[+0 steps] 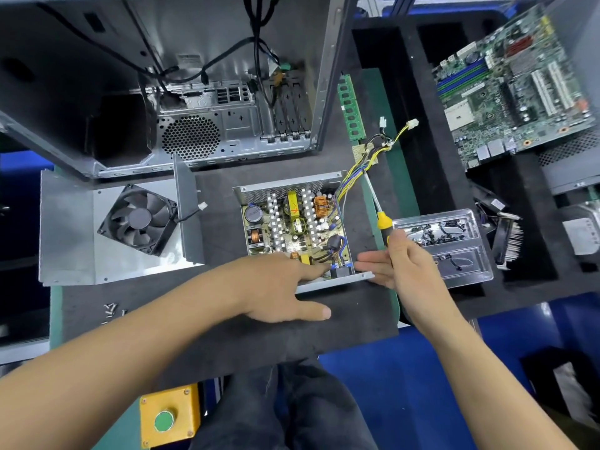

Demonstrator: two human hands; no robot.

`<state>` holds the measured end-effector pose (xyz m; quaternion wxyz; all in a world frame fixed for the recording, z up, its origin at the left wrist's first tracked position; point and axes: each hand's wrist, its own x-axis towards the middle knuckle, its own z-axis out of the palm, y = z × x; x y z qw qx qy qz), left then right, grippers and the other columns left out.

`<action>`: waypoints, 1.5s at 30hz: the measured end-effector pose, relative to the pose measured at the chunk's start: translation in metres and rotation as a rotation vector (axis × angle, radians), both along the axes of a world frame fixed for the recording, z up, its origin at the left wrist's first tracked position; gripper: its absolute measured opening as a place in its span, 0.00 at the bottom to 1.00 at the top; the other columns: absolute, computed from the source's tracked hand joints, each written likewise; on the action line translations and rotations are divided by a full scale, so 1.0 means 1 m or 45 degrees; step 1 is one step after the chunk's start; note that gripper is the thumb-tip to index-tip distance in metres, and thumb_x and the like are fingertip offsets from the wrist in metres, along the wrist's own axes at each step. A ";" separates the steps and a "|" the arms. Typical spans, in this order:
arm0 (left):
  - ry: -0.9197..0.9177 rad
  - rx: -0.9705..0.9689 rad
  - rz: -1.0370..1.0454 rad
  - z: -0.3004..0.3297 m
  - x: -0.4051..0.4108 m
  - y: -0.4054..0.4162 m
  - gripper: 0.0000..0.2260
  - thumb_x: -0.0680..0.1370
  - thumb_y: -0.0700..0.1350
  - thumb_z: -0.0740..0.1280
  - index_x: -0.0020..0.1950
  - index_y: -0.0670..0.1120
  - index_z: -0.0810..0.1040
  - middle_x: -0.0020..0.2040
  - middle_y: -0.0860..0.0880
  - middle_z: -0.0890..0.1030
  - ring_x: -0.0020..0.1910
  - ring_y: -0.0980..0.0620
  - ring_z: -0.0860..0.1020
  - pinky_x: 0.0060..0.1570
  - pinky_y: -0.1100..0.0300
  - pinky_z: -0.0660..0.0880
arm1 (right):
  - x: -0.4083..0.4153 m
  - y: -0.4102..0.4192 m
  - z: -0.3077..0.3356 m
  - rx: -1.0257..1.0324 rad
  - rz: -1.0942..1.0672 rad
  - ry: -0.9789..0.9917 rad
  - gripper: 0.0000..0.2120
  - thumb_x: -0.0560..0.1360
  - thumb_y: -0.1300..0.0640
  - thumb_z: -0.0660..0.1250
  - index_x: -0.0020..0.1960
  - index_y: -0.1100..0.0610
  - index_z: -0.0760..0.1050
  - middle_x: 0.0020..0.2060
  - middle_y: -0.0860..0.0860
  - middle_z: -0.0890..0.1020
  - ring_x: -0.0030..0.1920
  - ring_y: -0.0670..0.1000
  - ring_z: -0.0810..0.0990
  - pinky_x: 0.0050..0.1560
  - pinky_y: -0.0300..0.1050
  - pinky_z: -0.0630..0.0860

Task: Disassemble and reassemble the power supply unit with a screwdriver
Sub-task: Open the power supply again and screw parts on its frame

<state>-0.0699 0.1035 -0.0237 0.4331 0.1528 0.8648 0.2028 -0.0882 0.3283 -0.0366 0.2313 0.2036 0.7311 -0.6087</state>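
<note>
The power supply (293, 228) sits open in the middle of a dark foam mat (227, 326), its circuit board with coils, heat sinks and capacitors bare to view. A bundle of coloured wires (363, 164) runs out of its far right corner. Its cover (81, 254), with the black fan (139, 219) fixed inside, lies just to the left on the same mat.

The left hand (282, 287) rests at the near edge of the power supply, fingers straight and spread, the forefinger reaching onto the board and the thumb flat on the mat. The right hand (402, 264) grips the yellow and black handle of a screwdriver (376, 209), whose shaft points away along the unit's right side, while its straight fingers touch the near right corner of the casing.

A clear plastic tray (470, 274) of small parts lies just right of that hand. Loose screws (110, 311) lie at the mat's near left. An empty computer case (181, 92) stands behind, a memory stick (350, 108) beside it, and a motherboard (513, 82) at the far right.
</note>
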 end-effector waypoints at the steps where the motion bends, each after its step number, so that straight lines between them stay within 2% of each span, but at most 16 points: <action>1: 0.056 0.009 0.010 0.000 0.003 0.000 0.34 0.74 0.74 0.57 0.78 0.65 0.57 0.62 0.49 0.79 0.64 0.47 0.74 0.58 0.55 0.73 | -0.001 0.002 -0.001 0.068 0.029 0.038 0.18 0.81 0.45 0.62 0.51 0.61 0.74 0.41 0.52 0.86 0.43 0.52 0.86 0.38 0.38 0.79; 3: 0.168 0.032 0.027 0.002 0.007 -0.001 0.29 0.75 0.72 0.57 0.75 0.66 0.65 0.49 0.54 0.80 0.52 0.52 0.77 0.47 0.57 0.72 | -0.005 0.006 -0.004 0.216 0.145 0.124 0.13 0.75 0.50 0.71 0.46 0.59 0.73 0.38 0.49 0.86 0.41 0.50 0.85 0.39 0.42 0.77; 5: 0.209 0.048 0.011 0.004 0.008 -0.001 0.22 0.78 0.69 0.57 0.71 0.67 0.70 0.35 0.58 0.72 0.37 0.60 0.71 0.37 0.58 0.67 | -0.009 0.006 -0.007 0.302 0.364 0.163 0.11 0.72 0.55 0.75 0.42 0.56 0.72 0.38 0.45 0.85 0.38 0.45 0.83 0.41 0.43 0.74; 6: 0.228 0.038 -0.012 0.004 0.008 -0.001 0.20 0.79 0.67 0.57 0.70 0.67 0.71 0.33 0.58 0.69 0.35 0.60 0.68 0.34 0.58 0.65 | -0.010 0.005 -0.009 0.341 0.486 0.187 0.11 0.72 0.58 0.75 0.42 0.56 0.73 0.39 0.43 0.85 0.38 0.43 0.81 0.42 0.43 0.74; 9: 0.289 -0.023 -0.109 0.005 0.006 -0.003 0.19 0.80 0.65 0.56 0.69 0.66 0.72 0.36 0.56 0.69 0.39 0.54 0.68 0.38 0.57 0.65 | -0.017 0.004 -0.013 0.391 0.768 0.287 0.09 0.73 0.63 0.73 0.47 0.62 0.74 0.39 0.41 0.85 0.39 0.40 0.79 0.44 0.40 0.75; 12: 0.321 -0.037 -0.202 0.005 0.006 -0.008 0.19 0.80 0.66 0.55 0.66 0.62 0.74 0.37 0.55 0.70 0.41 0.51 0.69 0.41 0.56 0.68 | -0.030 0.001 -0.012 0.514 1.074 0.394 0.10 0.73 0.62 0.73 0.43 0.50 0.73 0.41 0.47 0.79 0.42 0.46 0.77 0.44 0.45 0.74; 15: 0.326 -0.053 -0.254 0.008 0.006 -0.011 0.18 0.80 0.66 0.54 0.65 0.62 0.74 0.41 0.52 0.74 0.46 0.48 0.75 0.44 0.55 0.72 | -0.035 0.001 -0.014 0.604 1.275 0.562 0.21 0.71 0.64 0.73 0.36 0.43 0.65 0.38 0.46 0.70 0.39 0.41 0.70 0.38 0.32 0.65; 17: 0.323 -0.083 -0.273 0.007 0.006 -0.012 0.18 0.80 0.67 0.54 0.55 0.58 0.77 0.39 0.53 0.71 0.46 0.48 0.74 0.43 0.56 0.69 | -0.031 0.003 -0.016 0.580 1.327 0.683 0.20 0.68 0.68 0.69 0.37 0.44 0.65 0.37 0.44 0.69 0.39 0.42 0.66 0.39 0.31 0.62; 19: 0.320 -0.061 -0.251 0.007 0.006 -0.017 0.20 0.79 0.67 0.56 0.39 0.53 0.69 0.36 0.53 0.70 0.37 0.51 0.71 0.38 0.56 0.67 | -0.026 0.003 -0.017 0.550 1.359 0.825 0.18 0.62 0.68 0.63 0.42 0.46 0.70 0.38 0.48 0.72 0.39 0.46 0.63 0.38 0.34 0.57; 21: 0.340 -0.019 -0.279 0.006 0.007 -0.024 0.21 0.79 0.67 0.56 0.42 0.51 0.71 0.39 0.52 0.76 0.38 0.49 0.73 0.36 0.55 0.68 | -0.027 -0.001 -0.018 0.557 1.468 0.991 0.15 0.62 0.67 0.59 0.42 0.50 0.73 0.35 0.50 0.72 0.38 0.47 0.61 0.38 0.37 0.53; 24: 0.400 0.015 -0.351 0.002 0.007 -0.030 0.26 0.78 0.69 0.53 0.57 0.52 0.78 0.45 0.51 0.80 0.46 0.48 0.77 0.39 0.55 0.71 | -0.032 -0.006 -0.024 0.607 1.611 1.237 0.13 0.68 0.63 0.54 0.39 0.58 0.77 0.33 0.51 0.71 0.36 0.50 0.64 0.42 0.39 0.57; 29: 0.442 0.030 -0.387 -0.004 0.009 -0.031 0.27 0.77 0.71 0.50 0.64 0.57 0.76 0.47 0.53 0.81 0.47 0.50 0.78 0.39 0.56 0.71 | -0.035 -0.006 -0.033 0.508 1.565 1.428 0.08 0.71 0.63 0.56 0.41 0.56 0.73 0.34 0.52 0.73 0.35 0.54 0.67 0.46 0.41 0.63; 34: 0.438 0.029 -0.351 -0.009 0.013 -0.035 0.32 0.73 0.73 0.46 0.64 0.57 0.75 0.49 0.54 0.82 0.48 0.52 0.78 0.45 0.53 0.77 | -0.033 -0.004 -0.039 0.395 1.604 1.506 0.07 0.73 0.63 0.58 0.47 0.52 0.66 0.34 0.51 0.74 0.38 0.52 0.66 0.48 0.41 0.67; 38: 0.425 0.135 -0.241 -0.006 0.012 -0.036 0.21 0.76 0.70 0.56 0.64 0.63 0.73 0.48 0.56 0.81 0.47 0.55 0.77 0.41 0.57 0.75 | -0.030 -0.005 -0.042 0.293 1.612 1.486 0.06 0.77 0.62 0.59 0.48 0.52 0.67 0.36 0.50 0.76 0.37 0.53 0.69 0.47 0.42 0.67; 40: 0.408 0.176 -0.181 -0.005 0.014 -0.036 0.19 0.75 0.70 0.59 0.63 0.65 0.73 0.48 0.58 0.81 0.47 0.57 0.77 0.41 0.57 0.74 | -0.031 -0.005 -0.046 0.281 1.654 1.505 0.04 0.80 0.59 0.57 0.48 0.51 0.66 0.37 0.49 0.75 0.37 0.52 0.68 0.46 0.41 0.64; 45: 0.491 0.153 -0.050 -0.001 0.020 -0.039 0.34 0.65 0.81 0.56 0.62 0.63 0.78 0.49 0.61 0.82 0.47 0.60 0.78 0.42 0.59 0.74 | -0.032 -0.001 -0.050 0.221 1.625 1.470 0.12 0.74 0.65 0.68 0.49 0.52 0.67 0.40 0.48 0.75 0.38 0.50 0.66 0.45 0.39 0.59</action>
